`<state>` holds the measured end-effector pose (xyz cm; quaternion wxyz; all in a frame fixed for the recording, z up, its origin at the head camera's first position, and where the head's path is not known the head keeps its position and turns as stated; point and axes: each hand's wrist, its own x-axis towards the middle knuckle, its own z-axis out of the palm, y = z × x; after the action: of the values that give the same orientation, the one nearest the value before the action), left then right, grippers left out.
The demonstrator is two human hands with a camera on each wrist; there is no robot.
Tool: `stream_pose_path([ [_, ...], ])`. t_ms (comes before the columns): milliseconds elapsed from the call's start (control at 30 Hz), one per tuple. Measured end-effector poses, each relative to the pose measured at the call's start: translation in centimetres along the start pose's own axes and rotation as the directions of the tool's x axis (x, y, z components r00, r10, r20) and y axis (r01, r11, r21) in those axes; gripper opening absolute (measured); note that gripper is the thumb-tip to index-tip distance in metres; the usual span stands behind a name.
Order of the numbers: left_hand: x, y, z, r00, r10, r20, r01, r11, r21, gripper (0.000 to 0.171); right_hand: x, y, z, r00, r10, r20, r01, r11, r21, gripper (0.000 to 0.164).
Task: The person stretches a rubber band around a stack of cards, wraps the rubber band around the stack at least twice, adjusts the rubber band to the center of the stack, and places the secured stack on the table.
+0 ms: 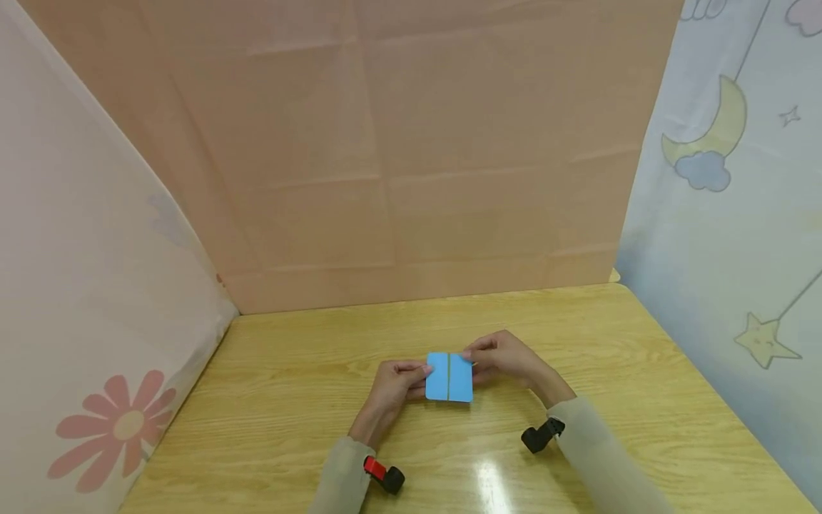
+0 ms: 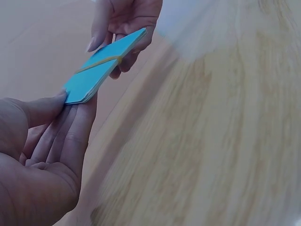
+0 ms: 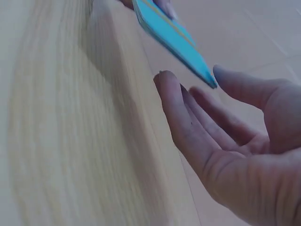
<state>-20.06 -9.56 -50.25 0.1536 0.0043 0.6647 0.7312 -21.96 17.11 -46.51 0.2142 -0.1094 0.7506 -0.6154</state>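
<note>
A small stack of light-blue cards [image 1: 459,382] with rounded corners is held up over the table, and a yellowish rubber band [image 1: 449,377] runs round its middle. My left hand [image 1: 393,385] pinches the left edge, thumb on the top face and fingers underneath. At the opposite edge is my right hand [image 1: 507,359]. In the right wrist view, the right thumb [image 3: 244,87] lies close by a corner of the stack, while the loosely bent fingers [image 3: 176,101] spread below, with a gap to the cards. The left wrist view shows the stack's layered edge [image 2: 96,89] tilted.
Under both hands lies a wood-grain table [image 1: 289,407]. A plain brownish-pink cloth [image 1: 385,178] hangs along its back edge. Patterned cloth walls stand at the left [image 1: 96,250] and right [image 1: 726,250]. Each wrist wears a small black camera [image 1: 393,480].
</note>
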Motion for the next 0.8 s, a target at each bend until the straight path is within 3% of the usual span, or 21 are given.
stream_pose_path([
  [133,0.0,0.1,0.0,1.000,0.010,-0.005,-0.010,1.000,-0.013,0.024,-0.7,0.5,0.5,1.000,0.010,-0.021,-0.009,0.998,0.061,0.046],
  [300,-0.2,0.1,-0.2,1.000,0.008,-0.009,-0.008,1.000,-0.006,0.025,-1.4,1.2,1.1,0.998,0.018,-0.052,-0.011,0.992,0.129,0.043],
  [800,-0.4,0.1,0.3,1.000,0.002,-0.011,-0.002,0.999,-0.033,0.027,-3.0,1.1,2.5,0.988,0.036,-0.147,-0.008,0.982,0.190,0.038],
])
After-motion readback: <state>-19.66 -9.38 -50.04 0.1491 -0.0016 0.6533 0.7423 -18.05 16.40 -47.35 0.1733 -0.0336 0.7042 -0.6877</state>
